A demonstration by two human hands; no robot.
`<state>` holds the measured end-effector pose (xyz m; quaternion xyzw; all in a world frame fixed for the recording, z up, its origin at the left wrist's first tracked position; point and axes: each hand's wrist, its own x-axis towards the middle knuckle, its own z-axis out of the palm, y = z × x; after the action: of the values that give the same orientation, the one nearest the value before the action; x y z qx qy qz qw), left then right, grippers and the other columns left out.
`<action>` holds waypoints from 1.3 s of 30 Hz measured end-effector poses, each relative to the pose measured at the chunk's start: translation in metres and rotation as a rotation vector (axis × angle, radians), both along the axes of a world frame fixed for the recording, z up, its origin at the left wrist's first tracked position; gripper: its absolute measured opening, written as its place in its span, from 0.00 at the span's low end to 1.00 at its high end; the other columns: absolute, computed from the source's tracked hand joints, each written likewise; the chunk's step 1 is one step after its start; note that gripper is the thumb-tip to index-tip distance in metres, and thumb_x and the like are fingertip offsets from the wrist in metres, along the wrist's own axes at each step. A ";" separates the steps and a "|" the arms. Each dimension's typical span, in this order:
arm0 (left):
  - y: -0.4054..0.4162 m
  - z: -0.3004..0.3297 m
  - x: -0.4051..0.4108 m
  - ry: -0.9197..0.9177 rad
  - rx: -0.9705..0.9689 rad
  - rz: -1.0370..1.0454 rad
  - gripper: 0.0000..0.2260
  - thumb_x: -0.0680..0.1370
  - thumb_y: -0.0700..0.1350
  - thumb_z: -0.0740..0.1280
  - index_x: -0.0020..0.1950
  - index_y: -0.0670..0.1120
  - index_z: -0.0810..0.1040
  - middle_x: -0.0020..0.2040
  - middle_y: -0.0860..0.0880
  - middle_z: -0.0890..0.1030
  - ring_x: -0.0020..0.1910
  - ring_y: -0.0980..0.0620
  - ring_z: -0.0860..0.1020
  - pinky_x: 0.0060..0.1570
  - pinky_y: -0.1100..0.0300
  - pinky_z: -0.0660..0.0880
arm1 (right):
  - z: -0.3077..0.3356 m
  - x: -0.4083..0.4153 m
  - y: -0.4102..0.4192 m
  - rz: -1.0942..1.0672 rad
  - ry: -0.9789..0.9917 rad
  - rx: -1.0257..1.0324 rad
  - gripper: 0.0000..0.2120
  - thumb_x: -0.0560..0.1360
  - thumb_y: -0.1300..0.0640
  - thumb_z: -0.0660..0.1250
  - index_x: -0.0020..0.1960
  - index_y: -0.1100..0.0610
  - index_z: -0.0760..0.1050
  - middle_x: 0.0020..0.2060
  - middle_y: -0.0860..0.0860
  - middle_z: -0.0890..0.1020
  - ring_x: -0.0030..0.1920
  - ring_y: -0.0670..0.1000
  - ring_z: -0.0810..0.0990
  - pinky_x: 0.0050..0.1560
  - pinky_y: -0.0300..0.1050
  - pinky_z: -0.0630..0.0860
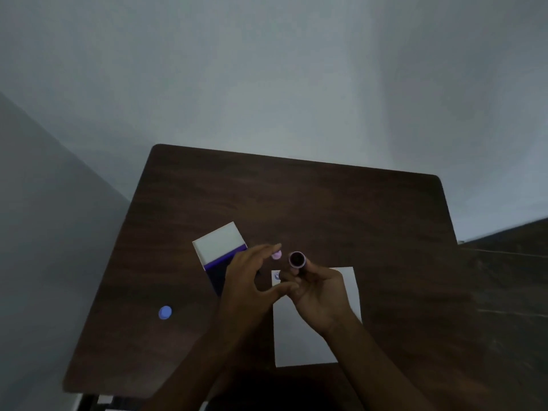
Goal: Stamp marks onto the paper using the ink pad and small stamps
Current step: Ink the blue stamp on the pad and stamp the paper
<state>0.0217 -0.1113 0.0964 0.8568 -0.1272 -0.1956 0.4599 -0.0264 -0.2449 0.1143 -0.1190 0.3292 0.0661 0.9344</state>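
While the right hand (318,287) grips a small pink stamp (297,259) with its dark, open end tipped up and away from the paper (314,336), the head view, the only one offered, shows little margin for error. That paper lies directly under the right hand, and one faint blue mark (277,276) sits at its far left corner, just beyond the fingertips. Loose and grasping nothing, the left hand (249,280) hovers with fingers spread, its thumb reaching toward the right hand. Beneath and beyond the left fingers lies the open ink pad (221,256), white lid tilted back, dark blue bed partly hidden. A small pink cap-like piece (276,255) lies just past the left fingertips, and a blue stamp (165,312) rests well out to the left of that hand on the dark table (326,203). My worry is that nothing pins the paper down, so a press could slide it and smear the print. Dim light also makes it hard to judge the inked face, so a weak or doubled mark seems possible. A stray left finger could brush the ink bed and smudge the sheet.
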 end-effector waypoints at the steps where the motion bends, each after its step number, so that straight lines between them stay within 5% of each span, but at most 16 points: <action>1: -0.003 0.001 -0.002 0.034 0.014 -0.011 0.28 0.67 0.43 0.77 0.61 0.55 0.68 0.59 0.63 0.69 0.58 0.65 0.68 0.61 0.73 0.57 | 0.000 -0.001 -0.001 -0.018 -0.003 0.034 0.14 0.80 0.60 0.54 0.57 0.66 0.73 0.40 0.59 0.82 0.33 0.54 0.81 0.30 0.41 0.75; 4: -0.009 0.002 -0.002 0.128 0.069 -0.043 0.27 0.70 0.40 0.74 0.67 0.41 0.69 0.68 0.46 0.70 0.65 0.52 0.68 0.62 0.68 0.58 | 0.000 -0.005 -0.003 -0.064 0.007 0.089 0.15 0.79 0.61 0.55 0.58 0.68 0.74 0.50 0.64 0.81 0.39 0.58 0.83 0.32 0.43 0.78; 16: -0.029 0.018 0.003 0.149 0.165 -0.137 0.26 0.73 0.47 0.71 0.70 0.43 0.68 0.71 0.45 0.69 0.70 0.49 0.66 0.70 0.62 0.55 | 0.001 -0.007 -0.012 -0.135 -0.010 0.152 0.14 0.75 0.62 0.60 0.52 0.70 0.79 0.50 0.66 0.82 0.43 0.60 0.84 0.33 0.41 0.81; 20: -0.032 0.018 0.001 0.151 0.127 -0.104 0.26 0.72 0.47 0.73 0.67 0.42 0.72 0.67 0.45 0.74 0.67 0.50 0.70 0.70 0.56 0.62 | -0.006 -0.009 -0.016 -0.122 -0.015 0.118 0.13 0.68 0.65 0.70 0.51 0.69 0.80 0.49 0.64 0.82 0.45 0.58 0.80 0.36 0.42 0.81; 27: -0.017 -0.024 -0.002 0.215 0.253 -0.106 0.20 0.75 0.53 0.69 0.65 0.50 0.73 0.66 0.51 0.73 0.63 0.54 0.71 0.62 0.60 0.67 | -0.039 -0.025 -0.044 -0.058 0.300 -0.193 0.13 0.73 0.63 0.66 0.56 0.67 0.79 0.41 0.59 0.80 0.38 0.51 0.76 0.41 0.43 0.76; 32: -0.013 -0.058 -0.007 0.150 0.400 -0.221 0.19 0.76 0.54 0.66 0.67 0.56 0.72 0.68 0.53 0.72 0.66 0.56 0.70 0.66 0.59 0.66 | -0.066 -0.024 -0.044 0.205 0.490 -0.835 0.09 0.74 0.58 0.69 0.49 0.63 0.83 0.36 0.57 0.81 0.35 0.53 0.75 0.37 0.44 0.74; 36: -0.022 -0.074 -0.004 0.234 0.446 -0.234 0.24 0.76 0.56 0.65 0.71 0.53 0.66 0.70 0.51 0.70 0.67 0.53 0.69 0.68 0.55 0.65 | -0.090 -0.013 -0.037 0.587 0.594 -1.399 0.16 0.72 0.49 0.70 0.56 0.57 0.79 0.48 0.51 0.83 0.46 0.49 0.79 0.52 0.43 0.75; 39: -0.030 -0.075 0.000 0.191 0.408 -0.253 0.23 0.76 0.54 0.66 0.69 0.53 0.67 0.68 0.47 0.70 0.66 0.48 0.69 0.66 0.53 0.66 | -0.102 -0.006 -0.034 0.830 0.541 -1.515 0.18 0.75 0.51 0.67 0.61 0.58 0.74 0.58 0.54 0.79 0.58 0.52 0.76 0.62 0.42 0.67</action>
<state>0.0216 -0.1416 0.0216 0.8867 -0.1474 -0.3534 0.2593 -0.0323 -0.2792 0.0122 -0.7918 0.4234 0.1891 0.3976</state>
